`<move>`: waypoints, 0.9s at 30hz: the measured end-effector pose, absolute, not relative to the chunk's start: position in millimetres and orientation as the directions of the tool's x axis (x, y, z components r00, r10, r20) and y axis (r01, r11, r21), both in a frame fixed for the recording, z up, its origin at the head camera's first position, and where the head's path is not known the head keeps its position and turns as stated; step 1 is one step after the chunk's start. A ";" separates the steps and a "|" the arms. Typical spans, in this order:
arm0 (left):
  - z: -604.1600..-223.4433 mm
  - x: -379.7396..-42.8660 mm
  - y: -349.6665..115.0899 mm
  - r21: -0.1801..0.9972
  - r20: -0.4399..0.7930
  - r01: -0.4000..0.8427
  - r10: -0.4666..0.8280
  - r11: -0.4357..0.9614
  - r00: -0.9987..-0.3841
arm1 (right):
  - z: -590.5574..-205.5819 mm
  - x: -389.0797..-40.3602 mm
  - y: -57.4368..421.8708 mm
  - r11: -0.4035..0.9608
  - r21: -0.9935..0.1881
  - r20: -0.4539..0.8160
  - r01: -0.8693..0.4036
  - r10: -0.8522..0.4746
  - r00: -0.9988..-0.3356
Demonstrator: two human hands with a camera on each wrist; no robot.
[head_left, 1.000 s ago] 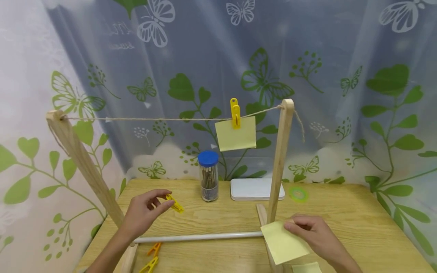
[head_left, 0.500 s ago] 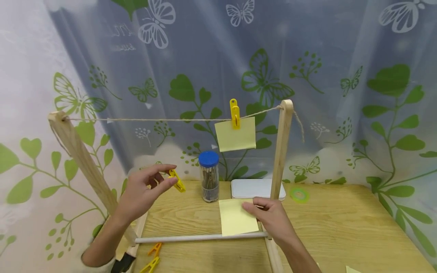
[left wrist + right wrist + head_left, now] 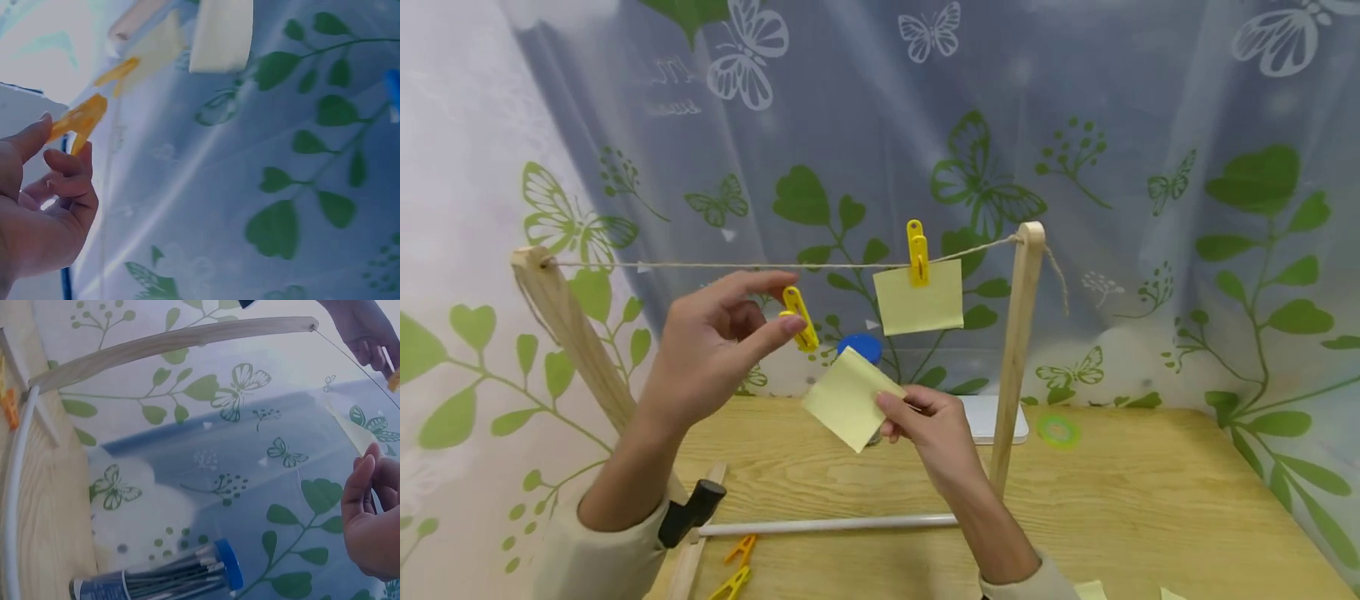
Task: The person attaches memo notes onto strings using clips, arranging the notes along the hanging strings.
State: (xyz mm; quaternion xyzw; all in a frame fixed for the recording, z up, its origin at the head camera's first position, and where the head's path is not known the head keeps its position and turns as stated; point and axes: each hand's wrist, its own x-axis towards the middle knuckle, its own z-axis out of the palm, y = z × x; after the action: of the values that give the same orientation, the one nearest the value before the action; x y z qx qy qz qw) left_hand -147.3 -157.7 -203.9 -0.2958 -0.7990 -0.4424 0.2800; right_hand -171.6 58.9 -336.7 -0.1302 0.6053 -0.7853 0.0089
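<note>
Just below the string [image 3: 715,266], my left hand [image 3: 707,350] pinches a yellow clothespin [image 3: 801,320] by its handle ends, between thumb and fingers. Lower and to the right, my right hand [image 3: 928,421] holds a yellow sticky note [image 3: 850,400] by one corner, tilted, in front of the blue-lidded jar [image 3: 859,346]. Another sticky note [image 3: 917,304] hangs from the string under a second yellow clothespin [image 3: 917,254]. In the left wrist view the held clothespin [image 3: 81,119] points up toward the hanging one. The right wrist view shows the held note [image 3: 353,428] nearly edge-on.
Two wooden posts [image 3: 1018,358] carry the string, with a white rod [image 3: 827,525] low between them. An orange clothespin [image 3: 741,548] and a yellow one [image 3: 730,583] lie on the table. Behind stand a white case [image 3: 996,419] and a green tape ring [image 3: 1057,431].
My left hand has risen with the clothespin to near the string. My right hand has carried the sticky note leftward and up from the right post, turning it.
</note>
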 end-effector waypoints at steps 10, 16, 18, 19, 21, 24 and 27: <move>-164.7 -155.0 -146.0 0.654 0.684 0.683 0.131 0.325 -0.717 | -314.5 -183.4 24.6 -0.504 -0.851 0.259 -0.148 -0.157 -0.953; -160.0 -169.1 -145.2 0.669 0.712 0.717 0.108 0.197 -0.694 | -308.3 -187.6 11.5 -0.632 -0.768 0.246 -0.100 -0.147 -0.958; -159.8 -172.8 -144.2 0.657 0.729 0.732 0.093 0.179 -0.678 | -306.0 -189.0 7.9 -0.664 -0.743 0.231 -0.081 -0.142 -0.963; -159.7 -174.1 -143.5 0.652 0.736 0.738 0.086 0.175 -0.671 | -305.1 -189.9 6.2 -0.678 -0.732 0.225 -0.074 -0.138 -0.965; -159.6 -176.2 -141.9 0.647 0.740 0.738 0.076 0.191 -0.668 | -303.4 -191.0 3.4 -0.701 -0.711 0.217 -0.061 -0.136 -0.967; -159.4 -176.8 -140.1 0.658 0.723 0.718 0.075 0.226 -0.687 | -302.3 -192.4 0.6 -0.723 -0.689 0.221 -0.052 -0.140 -0.965; -159.0 -176.5 -139.9 0.687 0.684 0.683 0.099 0.248 -0.723 | -302.1 -192.9 -0.6 -0.737 -0.674 0.232 -0.051 -0.146 -0.962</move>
State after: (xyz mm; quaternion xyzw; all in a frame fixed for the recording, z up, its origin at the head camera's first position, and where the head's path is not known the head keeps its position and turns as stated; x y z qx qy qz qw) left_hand -176.5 -139.9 -159.0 -0.2626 -0.7445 -0.5543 0.2637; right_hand -192.9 -0.6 -302.1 -0.1362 0.3617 -0.9219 0.0259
